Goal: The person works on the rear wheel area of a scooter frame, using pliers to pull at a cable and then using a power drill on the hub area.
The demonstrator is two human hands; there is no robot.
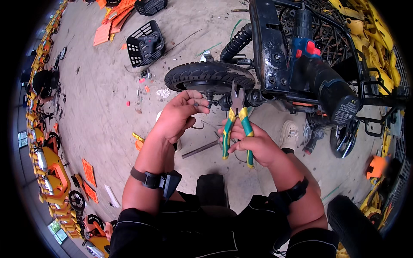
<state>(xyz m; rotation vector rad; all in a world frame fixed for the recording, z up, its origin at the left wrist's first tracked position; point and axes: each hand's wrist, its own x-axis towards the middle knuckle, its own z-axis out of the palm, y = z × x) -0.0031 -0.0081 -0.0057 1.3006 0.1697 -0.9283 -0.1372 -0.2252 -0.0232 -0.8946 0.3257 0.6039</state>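
Gripping combination pliers (237, 103) palm-up in right hand (259, 148). Curling left hand (180, 112) near wheel axle (209, 96); cannot tell whether gripping.

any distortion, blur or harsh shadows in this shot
Head view: fisheye with black corners, bending the yellow scooter row into an arc; head view: pliers look fairly sharp, shadows on the floor are soft, the area right of the orange object is blurred.

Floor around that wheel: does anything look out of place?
Yes, it looks littered: a metal rod lies loose between the person's arms, a crumpled white scrap lies near the wheel, and a black basket sits farther off. They seem odd left lying about.
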